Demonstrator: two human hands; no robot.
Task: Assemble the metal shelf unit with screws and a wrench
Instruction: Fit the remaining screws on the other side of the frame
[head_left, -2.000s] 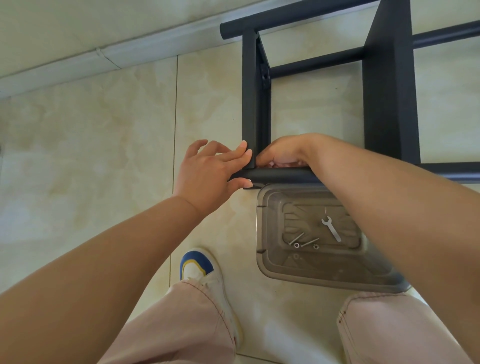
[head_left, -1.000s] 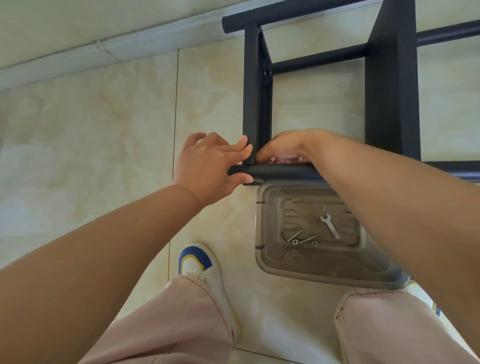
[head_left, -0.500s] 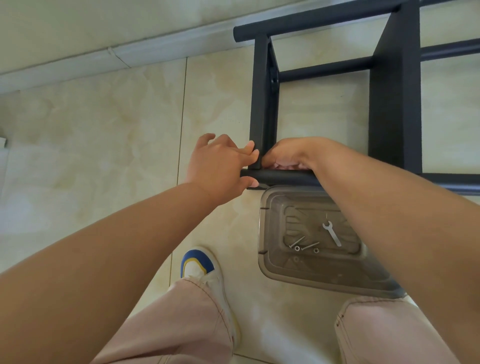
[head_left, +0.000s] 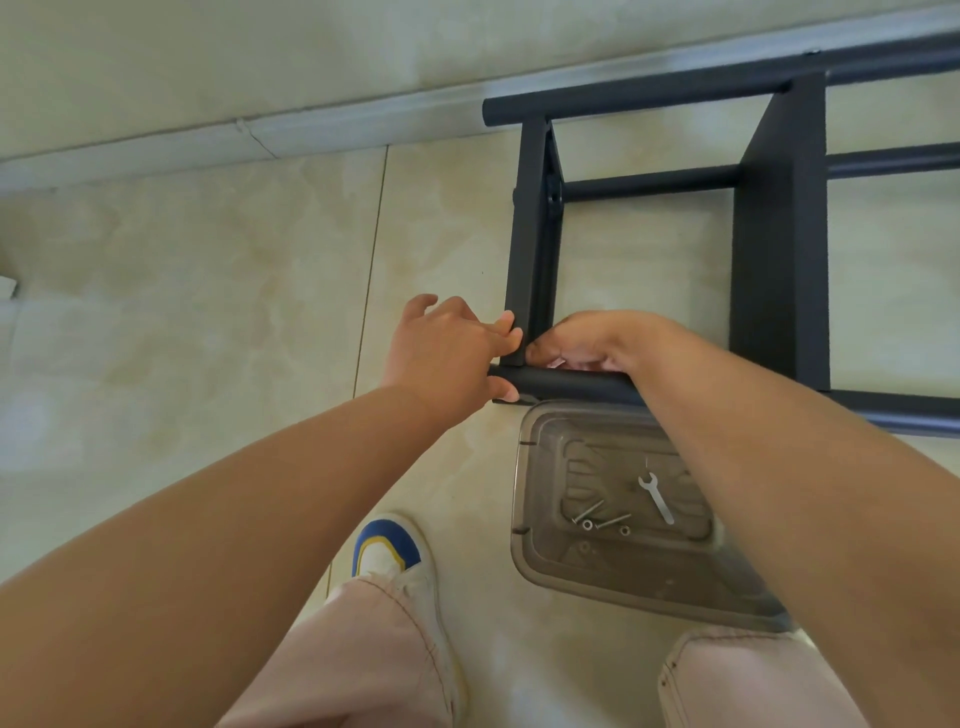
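The black metal shelf frame (head_left: 530, 234) stands on the tiled floor. Its near round tube (head_left: 576, 385) meets an upright bar at a corner joint. My left hand (head_left: 447, 353) grips the end of that tube, thumb beneath and fingers over the joint. My right hand (head_left: 582, 343) has its fingers curled in at the inner side of the joint; what it pinches is hidden. A small silver wrench (head_left: 655, 496), two screws (head_left: 600, 517) and nuts lie in a clear plastic tray (head_left: 524, 519) on the floor below the tube.
A wider black upright panel (head_left: 779, 234) and more crossbars lie to the right. A grey baseboard (head_left: 260, 140) runs along the wall behind. My shoe (head_left: 387, 551) and pink trouser legs are next to the tray.
Both hands stay at the same corner joint. The view has shifted a little, showing more of the frame's top tube. My left fingers have closed in slightly on the joint.
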